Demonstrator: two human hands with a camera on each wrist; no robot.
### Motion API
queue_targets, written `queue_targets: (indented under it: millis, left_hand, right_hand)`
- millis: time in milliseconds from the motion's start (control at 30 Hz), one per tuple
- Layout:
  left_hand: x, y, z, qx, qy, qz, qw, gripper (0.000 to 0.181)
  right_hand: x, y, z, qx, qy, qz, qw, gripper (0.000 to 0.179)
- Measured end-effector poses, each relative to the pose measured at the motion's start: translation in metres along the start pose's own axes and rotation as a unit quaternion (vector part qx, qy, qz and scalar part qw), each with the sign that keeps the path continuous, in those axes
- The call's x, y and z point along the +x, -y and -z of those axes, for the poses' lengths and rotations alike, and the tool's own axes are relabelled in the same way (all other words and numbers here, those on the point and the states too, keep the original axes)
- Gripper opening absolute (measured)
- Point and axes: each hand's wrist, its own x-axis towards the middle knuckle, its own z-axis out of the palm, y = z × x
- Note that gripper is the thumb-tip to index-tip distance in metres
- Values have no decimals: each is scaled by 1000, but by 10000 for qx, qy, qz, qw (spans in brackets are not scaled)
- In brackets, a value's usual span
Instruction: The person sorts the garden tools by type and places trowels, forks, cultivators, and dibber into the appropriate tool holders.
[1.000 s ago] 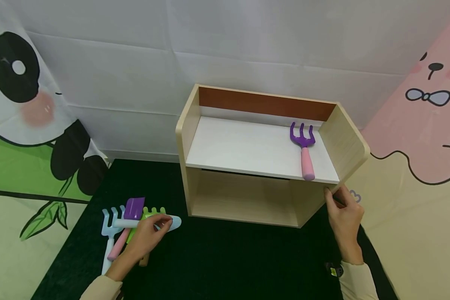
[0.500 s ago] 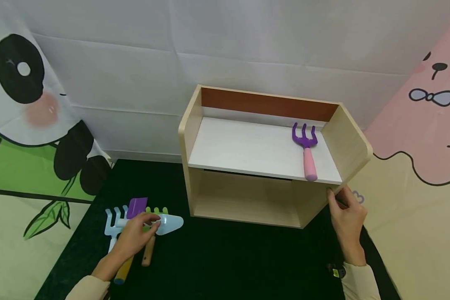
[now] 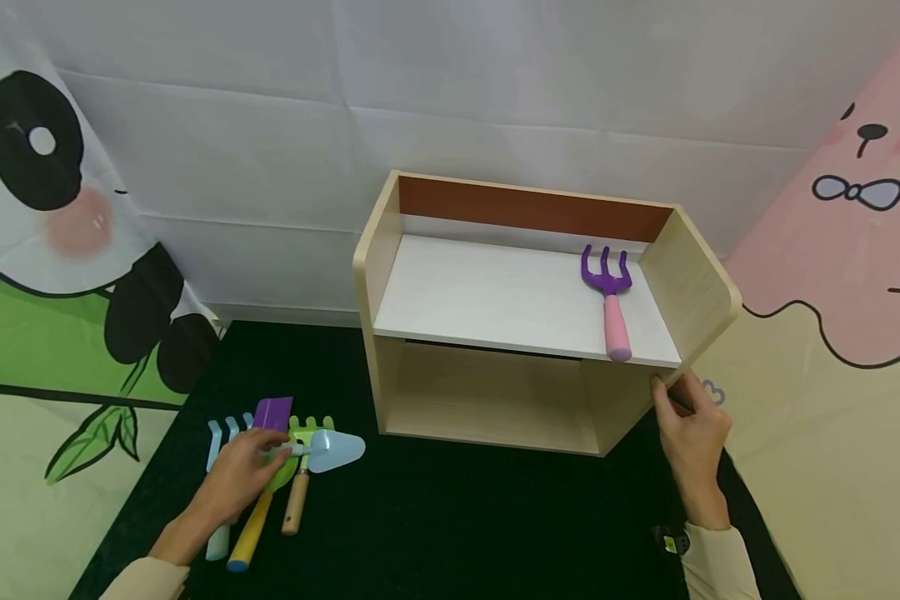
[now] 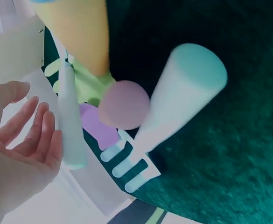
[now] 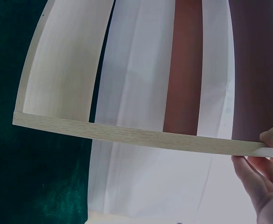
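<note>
My left hand point(image 3: 236, 471) is over a pile of toy garden tools, its fingers loosely bent beside the handle of a light blue trowel point(image 3: 336, 452). In the left wrist view, that pale handle point(image 4: 71, 116) stands just past the fingertips, outside the fingers' curl. Beneath and around the hand lie a light blue fork point(image 3: 214, 446), a purple shovel point(image 3: 273, 414), a yellow-handled green tool point(image 3: 251, 533) and a green rake with a wooden handle point(image 3: 296, 504). My right hand point(image 3: 693, 433) pinches the side panel's edge of a small wooden shelf unit point(image 3: 697, 292) between thumb and fingers.
A purple hand fork with a pink handle point(image 3: 615, 325) lies on the shelf's white upper board, near the right panel. Dark green cloth point(image 3: 450, 525) covers the table. Behind stands a white curtain point(image 3: 270, 167), with printed cartoon panels on both sides.
My left hand has slid left along the light blue trowel, from its blade toward its handle, uncovering the blade and the green tools. The right hand stays on the shelf unit.
</note>
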Motion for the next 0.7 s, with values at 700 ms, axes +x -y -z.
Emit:
queue_targets:
  millis: [700]
  left_hand:
    - [11,16,8,1024,-491,-549,9920,27]
  right_hand:
    - [0,-2,1,-23,-18,34,10000,34]
